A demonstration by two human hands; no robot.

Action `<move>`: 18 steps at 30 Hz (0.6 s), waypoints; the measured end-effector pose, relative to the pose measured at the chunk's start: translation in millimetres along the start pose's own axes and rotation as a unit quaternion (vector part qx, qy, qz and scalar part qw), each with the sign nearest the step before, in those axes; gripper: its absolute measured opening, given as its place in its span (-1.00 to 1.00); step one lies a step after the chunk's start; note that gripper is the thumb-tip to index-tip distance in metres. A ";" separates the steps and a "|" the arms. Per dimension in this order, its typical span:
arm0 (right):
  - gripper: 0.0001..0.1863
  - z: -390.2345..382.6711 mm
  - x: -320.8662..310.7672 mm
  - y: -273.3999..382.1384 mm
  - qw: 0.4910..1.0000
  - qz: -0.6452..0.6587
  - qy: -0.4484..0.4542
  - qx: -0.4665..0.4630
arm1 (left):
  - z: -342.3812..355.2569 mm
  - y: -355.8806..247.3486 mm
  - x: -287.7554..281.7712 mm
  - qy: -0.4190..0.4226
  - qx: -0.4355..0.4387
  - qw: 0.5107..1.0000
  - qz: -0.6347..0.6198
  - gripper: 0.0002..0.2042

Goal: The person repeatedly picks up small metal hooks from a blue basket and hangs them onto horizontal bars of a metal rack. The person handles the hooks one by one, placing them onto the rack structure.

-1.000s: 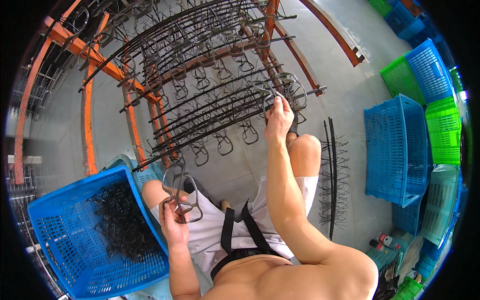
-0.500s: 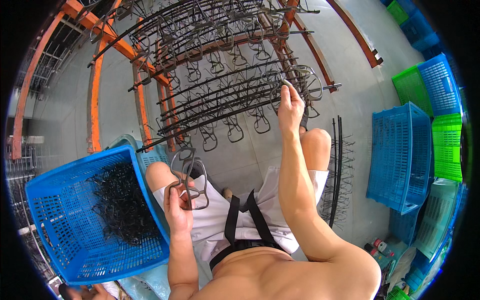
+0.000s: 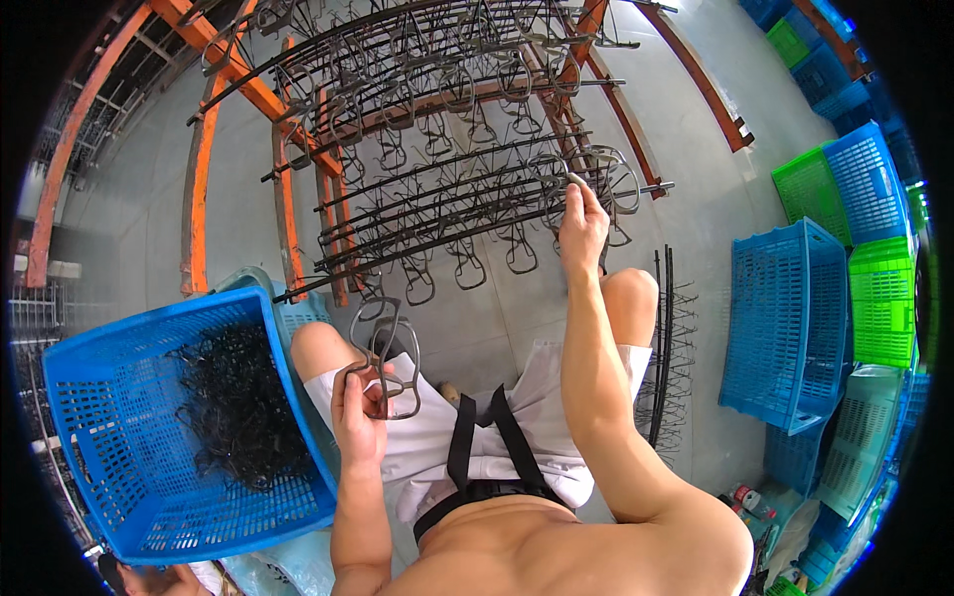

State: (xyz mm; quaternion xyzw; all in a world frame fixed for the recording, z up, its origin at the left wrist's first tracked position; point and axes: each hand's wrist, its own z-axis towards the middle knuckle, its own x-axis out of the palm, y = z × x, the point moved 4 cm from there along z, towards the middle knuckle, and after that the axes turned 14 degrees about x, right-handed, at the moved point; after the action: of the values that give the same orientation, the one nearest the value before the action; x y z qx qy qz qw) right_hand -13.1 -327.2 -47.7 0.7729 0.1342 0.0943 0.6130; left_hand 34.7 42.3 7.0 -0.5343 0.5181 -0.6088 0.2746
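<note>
My left hand [image 3: 356, 422] holds dark grey looped wire frames [image 3: 402, 392], shaped like spectacle frames, above my left knee and beside a blue basket [image 3: 119, 417] containing a tangled pile of small black pieces [image 3: 238, 397]. My right hand [image 3: 586, 228] reaches forward, fingers pinched on a similar grey frame [image 3: 621, 189] at the right end of a black rod. The rods [image 3: 417, 243] lie across an orange metal rack [image 3: 243, 84] in front of me, with many frames hanging from them in rows.
Blue crates [image 3: 775, 318] and green crates [image 3: 879, 298] are stacked along the right. Loose rods with wire hooks [image 3: 664, 358] lie on the grey floor [image 3: 507, 328] by my right knee. Small bottles [image 3: 750, 502] sit at lower right. Another person's hand [image 3: 159, 581] shows at lower left.
The view has shifted, putting the rack farther right in the picture. My right hand stays at the rod's end with small movements. Another person's hand has appeared at lower left.
</note>
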 end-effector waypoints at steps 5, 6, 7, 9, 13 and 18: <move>-0.72 -0.4 -2.2 1.3 0.996 -0.048 -0.072 -0.034 | -0.9 2.1 4.6 0.013 0.004 1.000 -0.023 -0.78; -0.73 -0.1 -3.4 2.0 0.995 -0.060 -0.078 -0.024 | -0.7 2.1 5.1 0.015 0.005 1.000 -0.025 -0.79; -0.74 0.3 -2.3 2.6 0.991 -0.072 -0.097 -0.051 | -0.7 1.7 5.9 0.016 0.007 0.999 -0.027 -0.79; -0.75 2.6 -2.3 1.1 0.991 -0.067 -0.110 -0.038 | -0.6 -3.0 10.8 0.022 0.009 0.999 -0.028 -0.79; -0.75 25.1 -2.1 -18.7 0.995 0.081 -0.037 0.042 | 1.3 -7.1 12.4 0.050 0.024 0.998 -0.029 -0.77; -0.69 15.9 -9.2 -12.8 0.933 -0.281 -0.199 -0.109 | 2.8 -9.9 15.4 0.100 0.051 0.993 -0.041 -0.74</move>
State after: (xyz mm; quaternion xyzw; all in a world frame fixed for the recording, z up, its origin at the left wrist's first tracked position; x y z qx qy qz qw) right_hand -18.1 -342.1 -63.7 0.6353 0.2097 -0.2232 0.7090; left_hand 35.2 30.7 21.5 -0.4768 0.4886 -0.6957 0.2234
